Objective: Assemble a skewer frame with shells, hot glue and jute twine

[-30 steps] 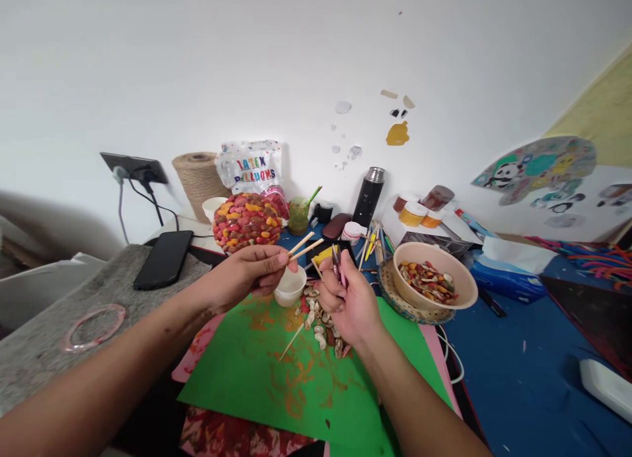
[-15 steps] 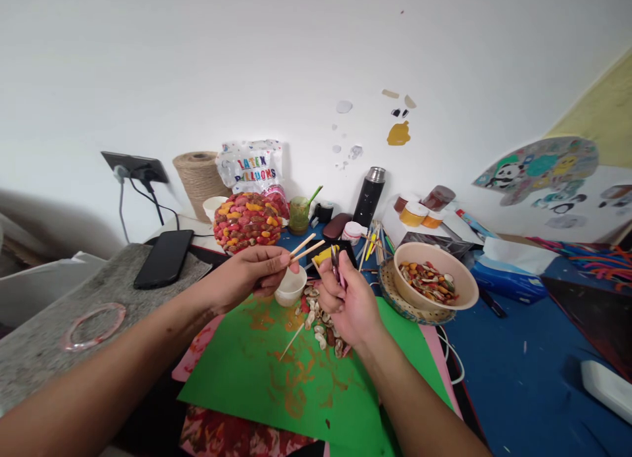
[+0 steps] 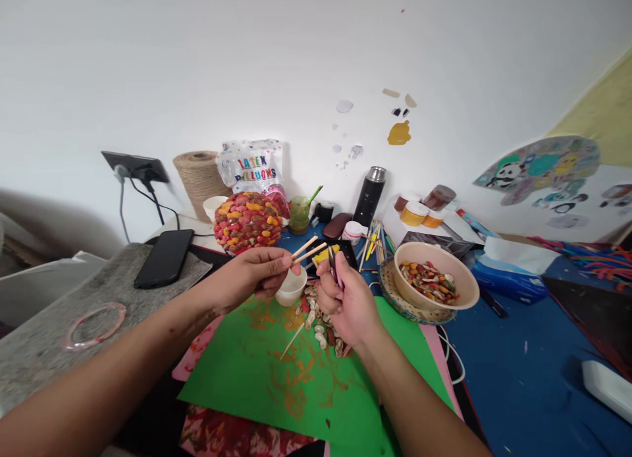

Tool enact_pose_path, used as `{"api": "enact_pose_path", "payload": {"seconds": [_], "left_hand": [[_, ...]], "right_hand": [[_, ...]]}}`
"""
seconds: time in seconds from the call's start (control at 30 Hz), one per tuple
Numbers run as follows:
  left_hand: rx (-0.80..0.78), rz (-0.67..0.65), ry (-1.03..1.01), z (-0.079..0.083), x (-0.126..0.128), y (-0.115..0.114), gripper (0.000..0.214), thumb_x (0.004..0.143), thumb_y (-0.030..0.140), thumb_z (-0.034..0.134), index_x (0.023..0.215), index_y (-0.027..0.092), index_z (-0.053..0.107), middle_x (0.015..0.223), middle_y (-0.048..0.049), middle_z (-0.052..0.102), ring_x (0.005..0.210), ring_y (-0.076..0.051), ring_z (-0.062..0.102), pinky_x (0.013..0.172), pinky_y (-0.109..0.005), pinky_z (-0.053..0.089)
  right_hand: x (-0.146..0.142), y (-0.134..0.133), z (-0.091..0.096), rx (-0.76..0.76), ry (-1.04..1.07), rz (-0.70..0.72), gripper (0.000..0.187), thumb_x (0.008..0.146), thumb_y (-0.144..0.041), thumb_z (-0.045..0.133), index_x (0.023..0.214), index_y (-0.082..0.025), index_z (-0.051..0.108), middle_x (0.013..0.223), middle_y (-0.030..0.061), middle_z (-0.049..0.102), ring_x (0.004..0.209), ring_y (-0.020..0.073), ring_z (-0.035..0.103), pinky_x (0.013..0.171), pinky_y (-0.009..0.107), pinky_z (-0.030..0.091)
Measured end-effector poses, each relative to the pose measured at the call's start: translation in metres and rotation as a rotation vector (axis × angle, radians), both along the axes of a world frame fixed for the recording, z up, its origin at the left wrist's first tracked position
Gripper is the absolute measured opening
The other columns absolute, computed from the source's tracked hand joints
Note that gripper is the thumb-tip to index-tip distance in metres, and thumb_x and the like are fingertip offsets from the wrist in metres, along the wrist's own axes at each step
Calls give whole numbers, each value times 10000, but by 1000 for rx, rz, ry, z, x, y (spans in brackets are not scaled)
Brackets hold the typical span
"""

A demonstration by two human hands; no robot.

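My left hand (image 3: 257,278) is closed in a pinch on two thin wooden sticks (image 3: 307,250) that point up and to the right. My right hand (image 3: 345,302) is closed around a small pair of pink-handled scissors or cutters (image 3: 334,266), whose blades sit close to the stick tips. Both hands hover above a small white cup (image 3: 290,287) and a pile of painted shells (image 3: 318,319) on a green paper sheet (image 3: 276,384). Another loose stick (image 3: 291,342) lies on the green sheet.
A shell-covered ball (image 3: 247,222) stands behind my left hand. A beige bowl of coloured shells (image 3: 434,276) sits at right on a woven mat. A black phone (image 3: 164,258), twine roll (image 3: 198,175), black flask (image 3: 368,197), paint jars (image 3: 413,213) and tissue pack (image 3: 503,263) crowd the desk.
My right hand has moved slightly left and up, bringing the cutters closer to the stick tips. My left hand has stayed nearly still.
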State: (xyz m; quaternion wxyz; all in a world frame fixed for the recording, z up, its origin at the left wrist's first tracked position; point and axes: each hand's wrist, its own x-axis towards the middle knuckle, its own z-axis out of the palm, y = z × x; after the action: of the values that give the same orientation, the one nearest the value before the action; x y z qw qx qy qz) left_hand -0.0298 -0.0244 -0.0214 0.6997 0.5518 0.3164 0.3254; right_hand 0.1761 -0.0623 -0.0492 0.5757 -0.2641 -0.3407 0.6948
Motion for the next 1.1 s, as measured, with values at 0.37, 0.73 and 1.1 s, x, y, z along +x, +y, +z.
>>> {"api": "enact_pose_path", "payload": {"seconds": [0.37, 0.73, 1.1], "left_hand": [[-10, -27, -4, 0, 1, 0, 325, 968, 431, 700, 810, 153, 640, 593, 63, 372, 510, -93, 289, 471, -209, 218], [-6, -31, 7, -1, 2, -1, 380, 960, 454, 705, 747, 166, 578, 595, 60, 380, 497, -81, 309, 463, -203, 225], [-16, -39, 2, -3, 2, 0, 396, 955, 454, 720, 733, 165, 565, 594, 59, 392, 497, -76, 303, 454, -194, 231]], "right_hand": [[0, 0, -1, 1, -6, 14, 480, 894, -638, 763, 827, -166, 709, 482, -132, 288, 398, 47, 125, 386, 205, 122], [1, -1, 0, -1, 33, 23, 465, 885, -615, 784, 843, -157, 723, 483, -132, 298, 392, 41, 135, 383, 197, 136], [-1, 0, -1, -9, 26, 34, 484, 875, -631, 789, 803, -159, 713, 465, -136, 289, 382, 40, 132, 373, 189, 133]]}}
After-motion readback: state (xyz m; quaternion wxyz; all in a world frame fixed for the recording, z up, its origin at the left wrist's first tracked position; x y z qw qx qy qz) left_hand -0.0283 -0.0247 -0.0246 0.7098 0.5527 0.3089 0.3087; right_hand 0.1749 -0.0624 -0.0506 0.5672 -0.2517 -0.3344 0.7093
